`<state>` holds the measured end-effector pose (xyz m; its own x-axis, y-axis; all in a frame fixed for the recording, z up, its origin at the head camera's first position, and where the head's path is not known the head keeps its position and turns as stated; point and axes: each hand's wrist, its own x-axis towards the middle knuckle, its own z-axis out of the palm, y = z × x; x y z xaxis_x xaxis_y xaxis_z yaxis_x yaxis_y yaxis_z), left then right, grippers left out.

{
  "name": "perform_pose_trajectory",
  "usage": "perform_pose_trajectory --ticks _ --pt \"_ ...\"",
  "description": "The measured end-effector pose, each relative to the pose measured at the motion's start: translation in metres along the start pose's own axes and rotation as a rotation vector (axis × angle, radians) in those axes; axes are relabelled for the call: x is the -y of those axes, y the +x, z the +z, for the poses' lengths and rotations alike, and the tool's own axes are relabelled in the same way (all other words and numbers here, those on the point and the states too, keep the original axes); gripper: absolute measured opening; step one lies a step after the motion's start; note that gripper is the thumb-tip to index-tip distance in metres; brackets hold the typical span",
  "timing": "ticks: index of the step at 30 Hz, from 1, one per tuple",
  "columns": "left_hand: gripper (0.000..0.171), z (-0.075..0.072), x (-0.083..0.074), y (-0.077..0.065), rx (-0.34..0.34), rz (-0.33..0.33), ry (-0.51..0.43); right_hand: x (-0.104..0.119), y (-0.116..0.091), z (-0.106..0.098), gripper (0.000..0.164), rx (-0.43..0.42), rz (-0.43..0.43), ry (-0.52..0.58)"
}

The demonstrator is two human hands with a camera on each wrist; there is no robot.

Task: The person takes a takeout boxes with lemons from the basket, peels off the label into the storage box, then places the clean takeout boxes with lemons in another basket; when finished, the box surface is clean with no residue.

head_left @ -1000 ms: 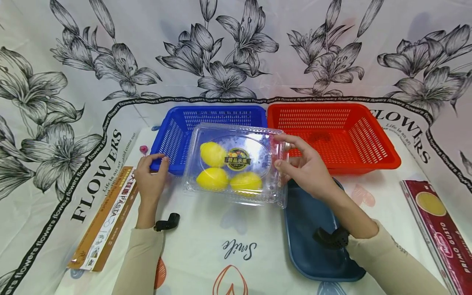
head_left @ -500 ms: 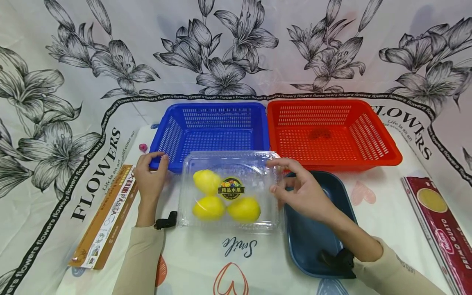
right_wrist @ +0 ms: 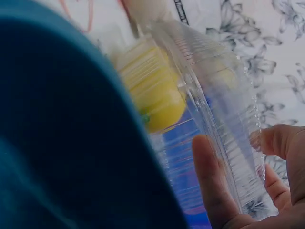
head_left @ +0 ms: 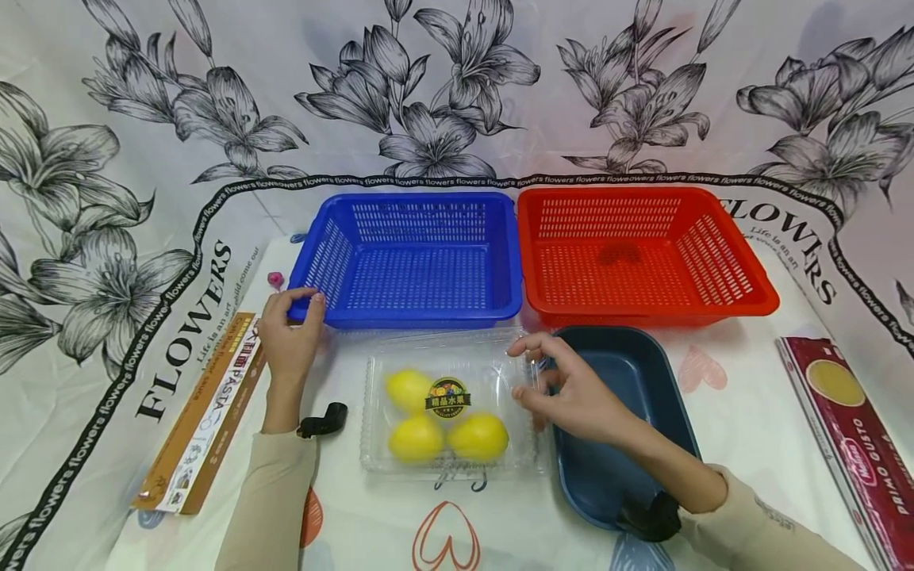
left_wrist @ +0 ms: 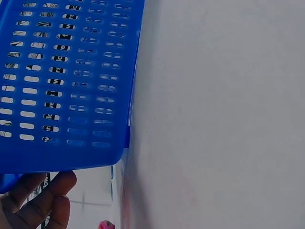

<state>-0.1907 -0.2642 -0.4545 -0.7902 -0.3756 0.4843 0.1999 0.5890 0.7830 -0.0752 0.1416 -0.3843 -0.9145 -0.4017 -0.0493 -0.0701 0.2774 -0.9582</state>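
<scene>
A clear plastic clamshell fruit box (head_left: 385, 436) with a round label lies at the table's middle, in front of the blue basket. Three lemons (head_left: 478, 437) show through its lid. My right hand (head_left: 571, 388) holds the box's right side, thumb and fingers on either side of its edge; the right wrist view shows the clear plastic (right_wrist: 238, 138) between them. At the blue basket's (head_left: 421, 321) front left corner, my left hand (head_left: 293, 333) pinches the rim. In the left wrist view its fingers (left_wrist: 59, 183) sit against the blue rim, partly hidden.
A red basket (head_left: 643, 309) stands right of the blue one. The dark blue tray (head_left: 607, 476) lies beneath my right wrist. A pasta pack (head_left: 200, 420) lies at the left, a dark red pack (head_left: 850, 444) at the right.
The fruit box has moved down and toward me, from over the blue basket's front to the table in front of it, with my right hand on it. The left hand stays at the basket rim.
</scene>
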Motion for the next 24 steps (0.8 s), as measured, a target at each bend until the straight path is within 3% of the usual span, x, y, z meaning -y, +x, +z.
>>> perform_pose_trajectory --ticks 8,18,24 --pt "0.028 0.001 0.001 0.003 0.004 0.005 -0.007 -0.003 0.005 -0.001 0.05 0.046 0.115 -0.012" --pt "0.027 0.0 0.0 0.002 -0.004 -0.001 -0.012 0.011 0.016 0.0 0.049 0.09 0.179 -0.261" --pt "0.029 0.001 -0.001 0.002 0.002 0.006 -0.013 0.013 0.018 -0.001 0.048 0.108 0.179 -0.333"
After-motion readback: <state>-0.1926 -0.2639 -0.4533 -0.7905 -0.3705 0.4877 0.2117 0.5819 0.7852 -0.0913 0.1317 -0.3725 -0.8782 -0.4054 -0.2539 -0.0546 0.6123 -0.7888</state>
